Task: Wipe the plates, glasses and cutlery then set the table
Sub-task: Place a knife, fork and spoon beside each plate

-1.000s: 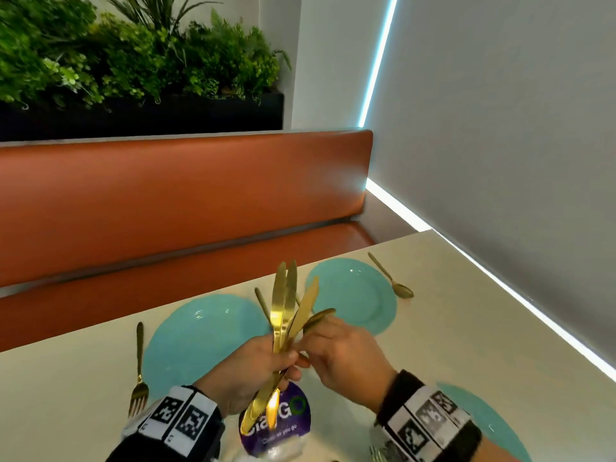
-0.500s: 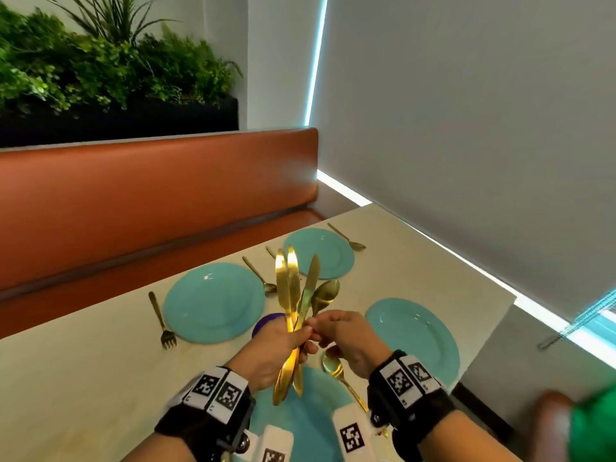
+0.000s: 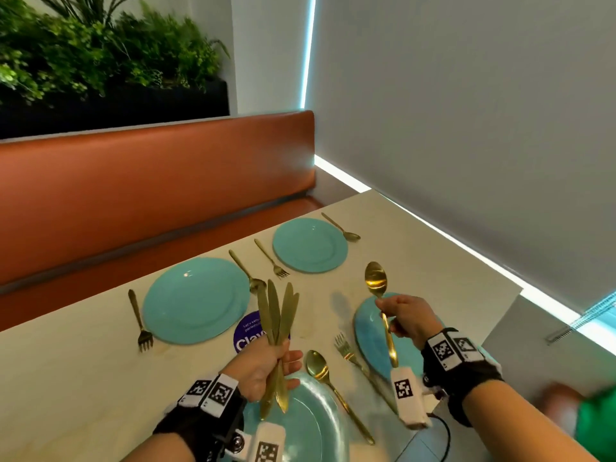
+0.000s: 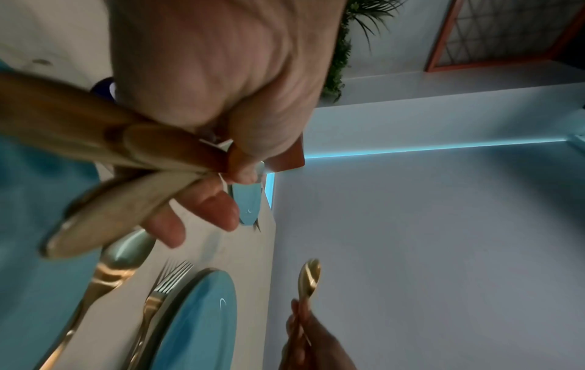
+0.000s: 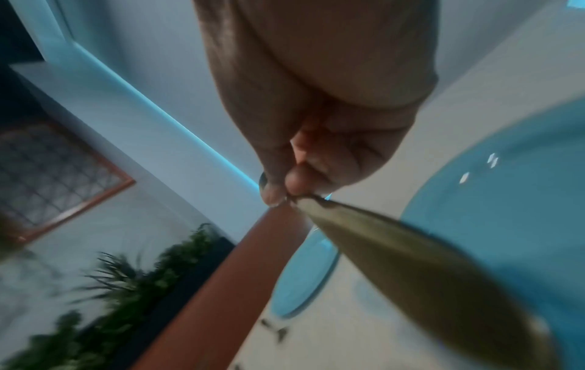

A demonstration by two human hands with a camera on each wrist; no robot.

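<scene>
- Above the right-hand plate (image 3: 368, 331), the right hand (image 3: 408, 320) pinches a gold spoon (image 3: 376, 279) by its handle, bowl up.
- The left hand (image 3: 263, 370) grasps a bunch of knives (image 3: 278, 311), blades up, over the nearest plate (image 3: 316, 418).
- The step seems to be laying cutlery; this plate has a fork (image 3: 346, 351) but no spoon.
- Next, I think, the spoon must go down flat beside that plate, on the side away from the fork.

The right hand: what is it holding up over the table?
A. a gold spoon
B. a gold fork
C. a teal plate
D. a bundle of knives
A. The right hand pinches the handle of a gold spoon, bowl up, above the teal plate; the knives are in the left hand.
</scene>
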